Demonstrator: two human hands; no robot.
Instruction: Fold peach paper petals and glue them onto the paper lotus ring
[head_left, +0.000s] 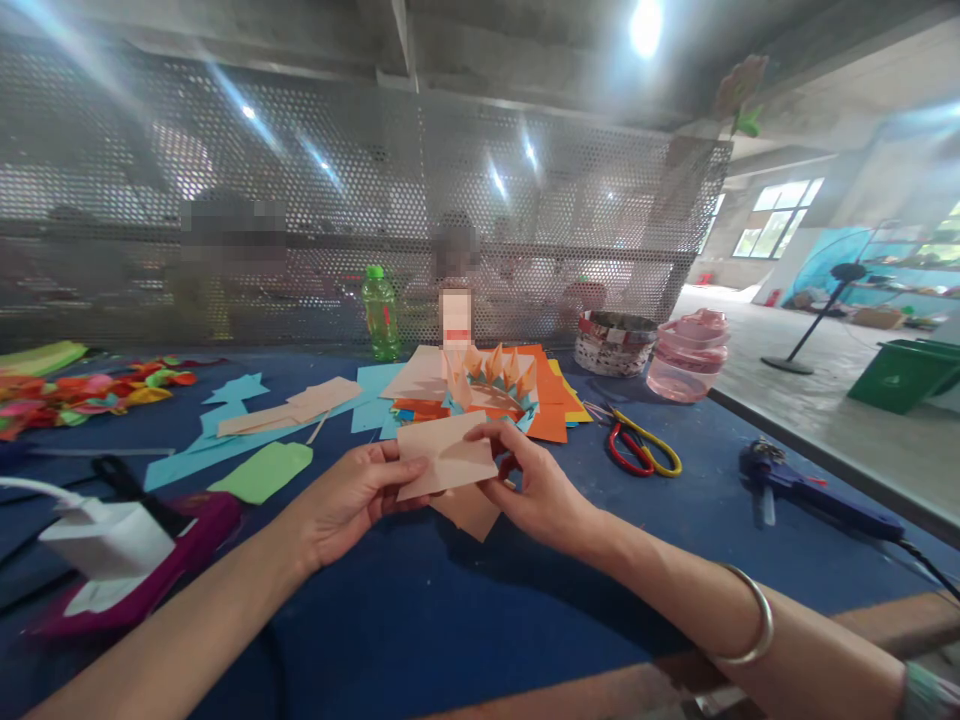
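Observation:
A pale peach sheet of paper [444,458] is held up between my two hands, above the blue table. My left hand [367,490] pinches its left end, thumb on top. At the right end, my right hand [525,475] grips the sheet between thumb and fingers. Below it lies another peach paper piece [472,512], partly hidden by the held sheet. Just behind stands a ring of folded orange and blue paper points [495,375], resting among orange sheets [551,420].
Red-and-yellow-handled scissors [643,446] and a blue glue gun [817,495] lie to the right. A woven basket [615,342], pink jug [688,355] and green bottle [380,315] stand behind. Left are green paper [266,474], blue strips [184,458] and a purple power strip [157,580].

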